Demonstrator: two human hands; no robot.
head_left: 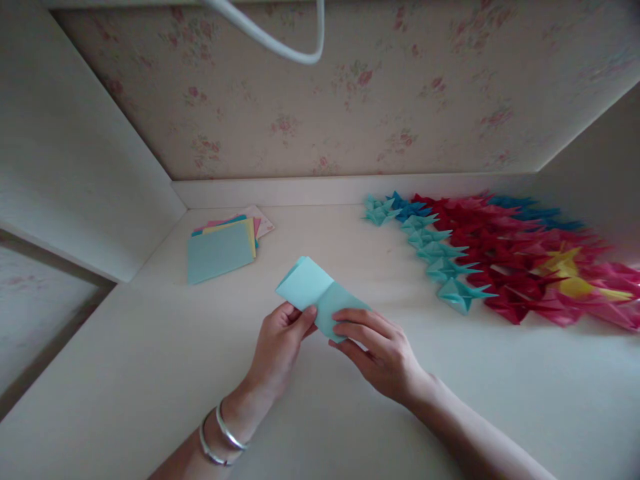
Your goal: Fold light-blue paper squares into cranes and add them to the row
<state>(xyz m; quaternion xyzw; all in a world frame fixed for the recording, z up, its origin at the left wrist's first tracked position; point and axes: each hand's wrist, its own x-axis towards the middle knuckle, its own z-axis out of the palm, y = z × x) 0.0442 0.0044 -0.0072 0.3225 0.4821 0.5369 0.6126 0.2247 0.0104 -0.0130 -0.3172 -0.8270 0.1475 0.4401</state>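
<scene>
A light-teal sheet of origami paper [316, 283], folded into a long strip with a crease across its middle, is held between both hands above the white desk [320, 427]. My left hand [283, 340] pinches its lower edge near the crease, thumb on top. On the right half, the fingers of my right hand [380, 347] lie over the paper with the thumb below, gripping it. The strip's upper left end gapes slightly between its layers.
At the back left lies a stack of coloured paper sheets [220, 257], teal on top. Rows of folded paper cranes fill the back right: teal cranes [440, 250], red cranes [515, 293], blue and yellow ones. A white cable [280, 48] hangs in front of the floral wall [350, 113].
</scene>
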